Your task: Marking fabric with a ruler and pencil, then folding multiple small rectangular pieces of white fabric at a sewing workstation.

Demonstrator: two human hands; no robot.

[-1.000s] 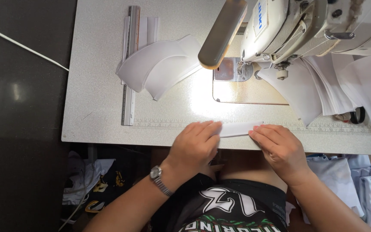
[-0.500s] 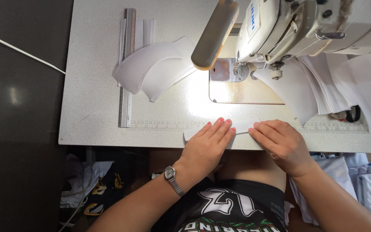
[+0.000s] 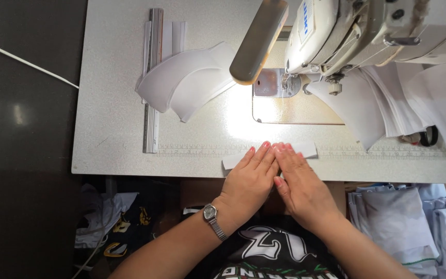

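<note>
Both hands have closed in side by side since 0.5 s ago. Left hand (image 3: 250,178) and right hand (image 3: 299,182) lie flat, fingers (image 3: 262,152) straight and together, pressing a white fabric strip (image 3: 308,150) onto the bench (image 3: 109,139) front edge, lower centre. Sewing machine (image 3: 347,31) upper right; curved white pieces (image 3: 181,82) and metal ruler (image 3: 152,103) upper left.

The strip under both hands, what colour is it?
White; the strip shows best in the head view, beside the fingertips.
</note>
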